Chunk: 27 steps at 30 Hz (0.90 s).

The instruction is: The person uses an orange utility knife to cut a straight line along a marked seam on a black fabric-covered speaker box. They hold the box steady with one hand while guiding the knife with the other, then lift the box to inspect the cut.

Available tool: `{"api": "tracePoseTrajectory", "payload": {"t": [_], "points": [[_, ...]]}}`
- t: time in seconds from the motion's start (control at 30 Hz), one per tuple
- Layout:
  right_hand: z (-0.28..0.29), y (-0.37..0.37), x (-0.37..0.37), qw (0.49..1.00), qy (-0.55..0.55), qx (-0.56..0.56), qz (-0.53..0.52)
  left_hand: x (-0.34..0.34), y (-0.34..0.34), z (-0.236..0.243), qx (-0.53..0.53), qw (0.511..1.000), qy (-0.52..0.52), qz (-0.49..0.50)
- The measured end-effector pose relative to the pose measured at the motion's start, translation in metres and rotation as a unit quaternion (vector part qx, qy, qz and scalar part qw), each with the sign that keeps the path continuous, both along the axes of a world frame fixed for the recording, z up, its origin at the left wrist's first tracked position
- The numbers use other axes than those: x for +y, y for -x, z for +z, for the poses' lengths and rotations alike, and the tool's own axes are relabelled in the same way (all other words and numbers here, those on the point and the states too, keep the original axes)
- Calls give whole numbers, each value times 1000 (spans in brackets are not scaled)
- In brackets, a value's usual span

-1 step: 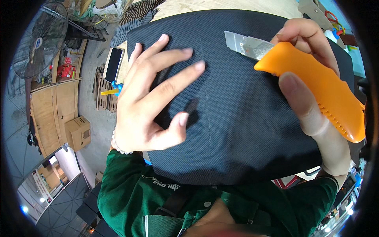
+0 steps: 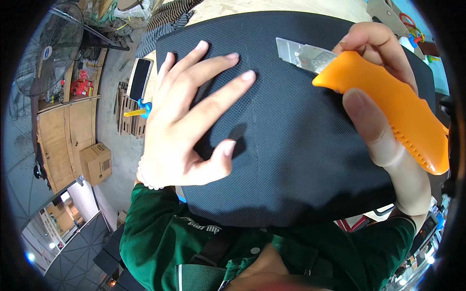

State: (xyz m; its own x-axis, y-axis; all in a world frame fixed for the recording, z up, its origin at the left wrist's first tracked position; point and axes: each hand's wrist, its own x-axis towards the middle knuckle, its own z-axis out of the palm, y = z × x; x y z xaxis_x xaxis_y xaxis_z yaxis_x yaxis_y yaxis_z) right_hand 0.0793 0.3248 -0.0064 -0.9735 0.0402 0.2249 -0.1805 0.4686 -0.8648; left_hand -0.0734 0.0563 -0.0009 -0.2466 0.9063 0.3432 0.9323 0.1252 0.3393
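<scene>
A large black panel covered in mesh-like fabric [image 2: 301, 160] lies in front of me, with a faint seam running down it. My left hand [image 2: 187, 121] is over its left part, fingers spread and holding nothing; the fingertips are at or just above the fabric, I cannot tell which. On the right, my right hand [image 2: 376, 116] grips an orange-handled utility knife [image 2: 388, 102] between thumb and fingers. Its blade [image 2: 306, 54] is out and points to the upper left, above the panel. Part of the right-hand fingers is hidden behind the handle.
Beyond the panel are a pale wooden tabletop [image 2: 223, 8] and a striped cloth [image 2: 165, 22]. A dark-screened phone [image 2: 140, 79] and a blue-and-yellow item [image 2: 141, 109] lie by its left edge. Farther left stand a fan [image 2: 51, 51], wooden cabinet [image 2: 65, 138] and cardboard box [image 2: 96, 163].
My left hand has shifted slightly to the right over the fabric, its index finger and thumb a little farther over. The right hand and the knife have stayed in place.
</scene>
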Motion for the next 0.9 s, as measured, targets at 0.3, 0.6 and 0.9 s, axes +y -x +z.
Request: {"api": "tracePoseTrajectory", "payload": {"t": [0.3, 0.6, 0.9], "points": [[27, 11, -20, 998, -54, -30, -32, -3, 7, -4, 1, 997, -19, -76], [4, -3, -13, 995, 63, -17, -72, 1, -4, -5, 0, 1000, -24, 10], [40, 15, -47, 975, 196, -26, -102, -5, -3, -1, 10, 998, -36, -47]]}}
